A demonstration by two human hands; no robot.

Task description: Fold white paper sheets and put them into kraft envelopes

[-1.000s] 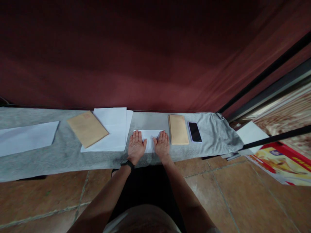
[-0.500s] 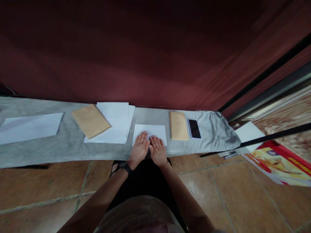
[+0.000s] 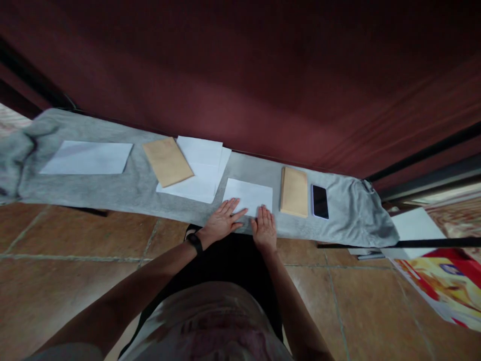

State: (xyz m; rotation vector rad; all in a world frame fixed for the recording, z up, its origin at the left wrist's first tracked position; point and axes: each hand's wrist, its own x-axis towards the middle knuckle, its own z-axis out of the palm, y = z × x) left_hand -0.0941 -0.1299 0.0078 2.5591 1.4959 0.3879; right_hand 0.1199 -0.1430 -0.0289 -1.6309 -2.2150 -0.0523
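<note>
A small white sheet of paper (image 3: pixel 250 194), seemingly folded, lies flat in front of me on the grey cloth. My left hand (image 3: pixel 222 218) rests on its near left corner, fingers spread. On the near right corner lies my right hand (image 3: pixel 265 228), flat with its fingers stretched out. Neither hand grips anything. Just right of the paper is a stack of brown envelopes (image 3: pixel 294 191). To the left, a brown envelope (image 3: pixel 168 161) lies askew over several larger white sheets (image 3: pixel 206 173).
A phone (image 3: pixel 320 202) lies right of the envelope stack. Another white sheet (image 3: pixel 88 157) is at the left on the cloth-covered narrow table (image 3: pixel 124 195). A dark red curtain (image 3: pixel 233 90) hangs behind. On the floor at right stands a red and yellow box (image 3: pixel 451 281).
My hands have moved apart along the paper's near edge, the left one leftward and the right one rightward. The view has swung left and tilted, showing the table's left end.
</note>
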